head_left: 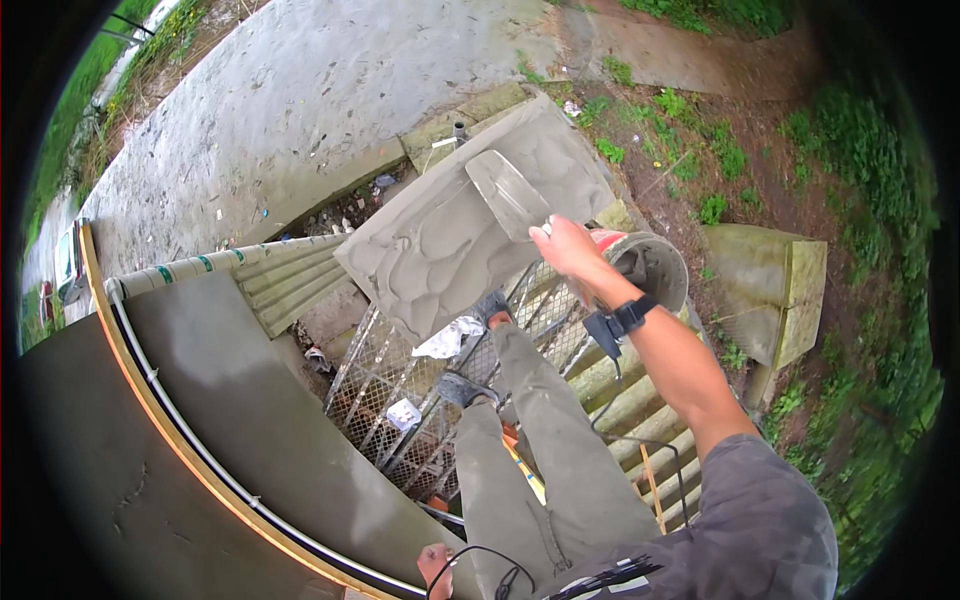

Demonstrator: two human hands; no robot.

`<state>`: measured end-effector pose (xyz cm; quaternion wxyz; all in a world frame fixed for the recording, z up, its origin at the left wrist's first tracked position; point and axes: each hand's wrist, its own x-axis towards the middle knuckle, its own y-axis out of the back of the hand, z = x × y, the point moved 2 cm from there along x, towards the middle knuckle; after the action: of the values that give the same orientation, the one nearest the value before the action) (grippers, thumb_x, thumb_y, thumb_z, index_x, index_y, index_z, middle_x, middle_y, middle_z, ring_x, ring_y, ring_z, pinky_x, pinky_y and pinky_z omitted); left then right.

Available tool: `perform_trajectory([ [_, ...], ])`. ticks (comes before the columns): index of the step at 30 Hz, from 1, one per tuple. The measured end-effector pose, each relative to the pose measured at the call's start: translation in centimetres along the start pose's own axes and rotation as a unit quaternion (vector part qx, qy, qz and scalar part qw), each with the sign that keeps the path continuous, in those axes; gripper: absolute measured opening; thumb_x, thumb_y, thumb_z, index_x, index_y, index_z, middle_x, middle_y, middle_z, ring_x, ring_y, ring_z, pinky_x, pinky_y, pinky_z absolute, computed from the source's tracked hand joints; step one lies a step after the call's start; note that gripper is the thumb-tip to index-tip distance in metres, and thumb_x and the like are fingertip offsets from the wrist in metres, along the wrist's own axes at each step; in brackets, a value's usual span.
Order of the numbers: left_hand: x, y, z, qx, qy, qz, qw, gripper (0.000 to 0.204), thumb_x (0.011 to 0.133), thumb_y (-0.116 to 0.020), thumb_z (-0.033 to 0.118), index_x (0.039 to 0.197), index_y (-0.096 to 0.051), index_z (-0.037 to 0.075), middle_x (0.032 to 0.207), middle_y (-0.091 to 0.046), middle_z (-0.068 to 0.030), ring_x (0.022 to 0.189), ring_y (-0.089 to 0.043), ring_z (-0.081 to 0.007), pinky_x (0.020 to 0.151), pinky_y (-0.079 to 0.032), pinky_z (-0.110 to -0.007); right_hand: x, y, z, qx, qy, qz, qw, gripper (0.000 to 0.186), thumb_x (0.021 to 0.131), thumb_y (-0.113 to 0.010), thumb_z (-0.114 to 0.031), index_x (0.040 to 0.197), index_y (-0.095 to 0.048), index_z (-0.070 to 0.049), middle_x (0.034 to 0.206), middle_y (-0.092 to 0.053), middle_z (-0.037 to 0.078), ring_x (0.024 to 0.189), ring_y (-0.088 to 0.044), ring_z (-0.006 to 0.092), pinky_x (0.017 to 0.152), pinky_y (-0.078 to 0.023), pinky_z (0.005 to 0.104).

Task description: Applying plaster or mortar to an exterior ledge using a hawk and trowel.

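Observation:
My right hand (568, 246) is closed round the handle of a plastering trowel (508, 195). The trowel's flat, mortar-smeared blade rests on or just over the wet grey mortar (430, 250) spread on a tilted rectangular board. Ridges and swirls mark that mortar. Beside my right forearm stands a round bucket (683, 275) with a red patch and grey residue inside. Low in the picture, my left hand (435, 565) has its fingers curled near my left thigh. A black cable loops past it, and whatever it may hold is hidden.
Under my feet lies a metal mesh platform (375, 375) with crumpled white paper (448, 338) on it. A smooth grey rendered wall (230, 350) curves along the left, edged by a wooden strip (150, 405). Ribbed sheets (640, 405) and a concrete block (765, 285) are at right.

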<state>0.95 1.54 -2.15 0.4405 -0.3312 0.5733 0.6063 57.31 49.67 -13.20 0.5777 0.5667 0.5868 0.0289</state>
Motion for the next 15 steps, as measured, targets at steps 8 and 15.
perform_trajectory([
  [8, -2.4, -3.5, 1.4, 0.011, 0.006, 0.014, 1.000, 0.019, 0.093, -0.061, 0.013, 0.090, -0.062, -0.006, 0.078, -0.067, -0.0124, 0.064, -0.069, -0.0215, 0.058, -0.056, -0.033, 3.5, 1.7, 0.5, -0.114, 0.029, 0.007, 0.993, 0.044, 0.098, -0.056, -0.039, 0.116, -0.063, 0.002, 0.107, -0.071, 0.028, 0.104, -0.067, 0.0464, 0.089, -0.053, 0.0546],
  [15, -4.1, -5.1, 2.4, -0.020, 0.056, 0.025, 0.998, 0.023, 0.093, -0.062, 0.016, 0.087, -0.062, -0.007, 0.079, -0.070, -0.0153, 0.066, -0.071, -0.0227, 0.060, -0.058, -0.032, -1.0, -15.0, -1.4, 0.233, 0.001, 0.099, 0.967, 0.047, 0.098, -0.059, -0.043, 0.092, -0.059, 0.004, 0.078, -0.066, 0.026, 0.077, -0.066, 0.0446, 0.071, -0.051, 0.0495],
])
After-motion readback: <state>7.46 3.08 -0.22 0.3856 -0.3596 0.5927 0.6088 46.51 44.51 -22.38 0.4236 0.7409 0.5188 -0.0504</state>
